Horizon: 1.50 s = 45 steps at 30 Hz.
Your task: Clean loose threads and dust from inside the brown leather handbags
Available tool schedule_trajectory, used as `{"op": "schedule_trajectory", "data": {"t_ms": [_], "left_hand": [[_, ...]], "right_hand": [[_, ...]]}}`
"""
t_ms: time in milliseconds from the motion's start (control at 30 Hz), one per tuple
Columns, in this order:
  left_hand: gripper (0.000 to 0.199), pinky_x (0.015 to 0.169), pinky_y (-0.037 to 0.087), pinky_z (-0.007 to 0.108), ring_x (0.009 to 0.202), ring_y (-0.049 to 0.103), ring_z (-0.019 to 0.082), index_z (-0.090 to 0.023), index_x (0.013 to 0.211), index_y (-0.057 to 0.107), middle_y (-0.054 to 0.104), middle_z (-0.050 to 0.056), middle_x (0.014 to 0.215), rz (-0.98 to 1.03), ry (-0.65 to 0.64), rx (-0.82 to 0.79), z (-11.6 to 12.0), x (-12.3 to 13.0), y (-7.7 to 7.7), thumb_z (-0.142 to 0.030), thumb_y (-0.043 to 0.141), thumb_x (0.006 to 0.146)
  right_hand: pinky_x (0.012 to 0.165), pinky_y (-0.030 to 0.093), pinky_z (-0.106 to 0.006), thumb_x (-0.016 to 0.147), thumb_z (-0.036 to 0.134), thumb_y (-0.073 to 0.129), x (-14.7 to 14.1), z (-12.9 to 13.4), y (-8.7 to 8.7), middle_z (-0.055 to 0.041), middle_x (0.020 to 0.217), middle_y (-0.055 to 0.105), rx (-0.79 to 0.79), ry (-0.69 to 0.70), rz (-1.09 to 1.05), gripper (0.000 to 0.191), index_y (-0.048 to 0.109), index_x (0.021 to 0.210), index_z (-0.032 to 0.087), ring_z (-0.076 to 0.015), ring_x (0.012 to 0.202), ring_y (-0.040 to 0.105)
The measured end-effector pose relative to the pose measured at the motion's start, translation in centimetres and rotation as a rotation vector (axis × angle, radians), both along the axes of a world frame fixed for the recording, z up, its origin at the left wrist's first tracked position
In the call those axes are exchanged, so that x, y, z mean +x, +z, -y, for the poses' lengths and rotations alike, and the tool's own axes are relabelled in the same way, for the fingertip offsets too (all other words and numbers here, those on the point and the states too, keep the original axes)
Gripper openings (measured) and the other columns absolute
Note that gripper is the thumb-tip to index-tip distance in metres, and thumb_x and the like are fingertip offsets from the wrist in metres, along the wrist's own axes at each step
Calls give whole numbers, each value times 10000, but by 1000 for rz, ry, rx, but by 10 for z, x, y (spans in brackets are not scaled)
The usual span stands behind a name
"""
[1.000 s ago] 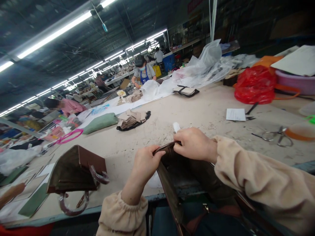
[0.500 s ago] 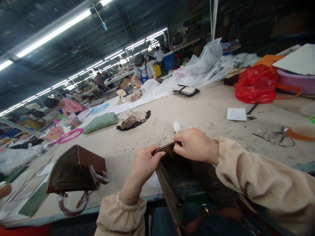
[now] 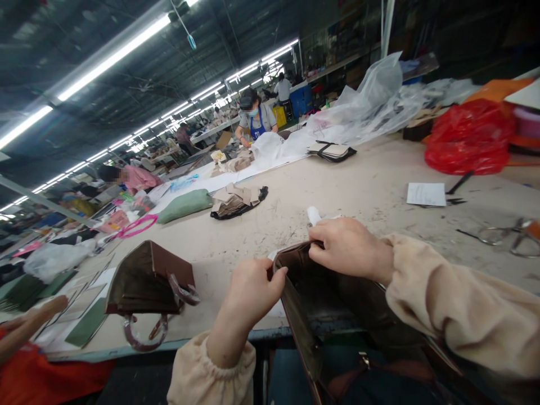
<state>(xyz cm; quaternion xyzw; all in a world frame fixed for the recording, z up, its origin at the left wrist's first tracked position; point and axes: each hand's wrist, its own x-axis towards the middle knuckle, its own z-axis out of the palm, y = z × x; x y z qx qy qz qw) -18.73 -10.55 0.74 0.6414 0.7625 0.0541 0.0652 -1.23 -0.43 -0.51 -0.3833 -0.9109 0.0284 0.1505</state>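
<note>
A brown handbag (image 3: 300, 337) with a dark olive lining lies tilted at the table's near edge, its mouth towards me. My left hand (image 3: 253, 295) pinches the left corner of its rim between thumb and fingers. Closed over the far rim is my right hand (image 3: 350, 247), thumb on the lining side. The lower part of the bag is in shadow near my lap. Just beyond my right hand a small white roll (image 3: 313, 215) lies on the table. To the left sits a second brown handbag (image 3: 172, 270), on its side, with plastic-wrapped handles.
A co-worker's arm (image 3: 31, 323) reaches in at the left by green pieces (image 3: 86, 323). Farther back are a green cushion-like bundle (image 3: 185, 205) and brown scraps (image 3: 236, 199). Scissors (image 3: 493, 233), a white paper (image 3: 426, 194) and a red plastic bag (image 3: 468, 135) lie right.
The view has swung left, so the table's things appear farther right. My left hand has slid along the rim, away from my right hand. More of the co-worker's arm shows.
</note>
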Motion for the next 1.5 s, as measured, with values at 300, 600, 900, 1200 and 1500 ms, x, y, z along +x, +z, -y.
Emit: {"op": "schedule_trajectory", "data": {"t_ms": [300, 600, 900, 1200, 1500], "left_hand": [[412, 523, 232, 292, 623, 623, 234, -200, 696, 666, 692, 99, 667, -219, -17, 41, -6, 1, -4, -420, 379, 895], [377, 525, 285, 283, 639, 629, 232, -192, 688, 674, 691, 102, 672, -254, -2, 6, -14, 1, -4, -346, 387, 878], [365, 517, 251, 268, 582, 564, 185, -193, 608, 624, 622, 45, 572, -139, 19, 28, -15, -5, -6, -377, 431, 858], [290, 750, 459, 261, 840, 620, 182, -192, 1033, 675, 710, 15, 903, 624, -173, -42, -18, -16, -1, -303, 612, 773], [285, 511, 306, 229, 557, 448, 116, -131, 742, 707, 550, -13, 567, 678, 32, -7, -29, -12, -21, -378, 569, 778]], "right_hand": [[607, 342, -287, 776, 261, 446, 0, -1, 1, -40, 768, 674, -8, 13, 7, 228, 648, 698, 189, -179, 729, 603], [614, 356, -286, 787, 260, 444, -1, 2, 2, -35, 779, 669, -1, 34, 8, 233, 653, 708, 191, -179, 734, 606], [589, 342, -289, 790, 263, 447, -1, 2, -1, -40, 785, 673, 33, 36, 2, 237, 660, 717, 186, -182, 727, 612], [592, 321, -280, 788, 251, 441, 1, 2, 2, -43, 779, 670, -12, 38, -2, 231, 646, 708, 184, -175, 724, 598], [566, 290, -287, 778, 256, 439, -1, 0, -1, -43, 777, 669, 4, 42, -14, 228, 644, 705, 186, -171, 703, 588]]}}
